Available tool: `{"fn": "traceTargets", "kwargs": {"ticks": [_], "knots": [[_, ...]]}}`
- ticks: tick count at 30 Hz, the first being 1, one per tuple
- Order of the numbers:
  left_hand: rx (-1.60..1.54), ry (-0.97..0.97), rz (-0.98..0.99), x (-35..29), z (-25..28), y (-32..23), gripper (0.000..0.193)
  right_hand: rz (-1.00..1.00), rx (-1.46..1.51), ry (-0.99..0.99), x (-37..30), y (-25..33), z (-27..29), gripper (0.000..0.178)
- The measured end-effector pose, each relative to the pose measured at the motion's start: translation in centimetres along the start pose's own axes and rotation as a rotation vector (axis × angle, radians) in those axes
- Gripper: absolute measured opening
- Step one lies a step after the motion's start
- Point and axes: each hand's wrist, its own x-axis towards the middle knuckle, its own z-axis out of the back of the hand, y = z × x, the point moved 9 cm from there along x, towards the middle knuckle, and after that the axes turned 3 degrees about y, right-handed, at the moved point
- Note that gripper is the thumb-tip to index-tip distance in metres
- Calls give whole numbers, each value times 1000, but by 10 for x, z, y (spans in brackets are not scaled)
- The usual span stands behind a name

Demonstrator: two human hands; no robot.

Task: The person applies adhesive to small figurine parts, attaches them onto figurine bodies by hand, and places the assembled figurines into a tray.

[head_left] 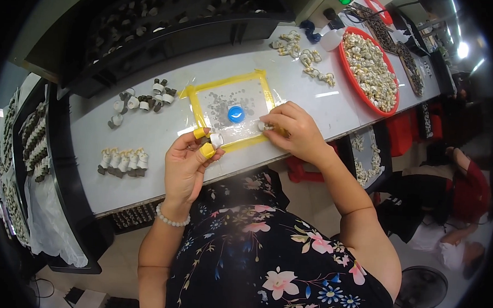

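Note:
My left hand (pixel 186 170), with yellow coverings on its thumb and a finger, pinches a small white round piece (pixel 217 140) with a dark part. My right hand (pixel 299 134) is closed, its fingertips around another small whitish piece (pixel 262 125); its exact kind is too small to make out. Between the hands, a blue round cap-like thing (pixel 235 114) sits on a clear sheet (pixel 252 102) spotted with grey smudges. Yellow tape (pixel 227 82) borders that sheet on the white table (pixel 165 129).
On the left stand several white figurines (pixel 123 161) in a row, with white-and-dark pieces (pixel 144 101) behind them. A red basket (pixel 346 65) of cream-coloured pieces is at right, near loose cream pieces (pixel 311 59). A black tray (pixel 180 38) lies beyond. Other people (pixel 448 187) are far right.

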Motion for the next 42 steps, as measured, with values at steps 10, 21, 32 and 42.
{"fn": "traceTargets", "kwargs": {"ticks": [10, 21, 32, 42], "knots": [[-34, -11, -47, 0, 2, -1, 26, -57, 164, 142, 47, 6, -15, 19], [7, 19, -44, 1, 1, 1, 27, 80, -84, 241, 60, 20, -23, 16], [46, 19, -87, 3, -7, 4, 24, -204, 519, 80, 42, 1, -12, 24], [-1, 56, -87, 3, -6, 7, 26, -125, 644, 156, 41, 26, -15, 26]]}}
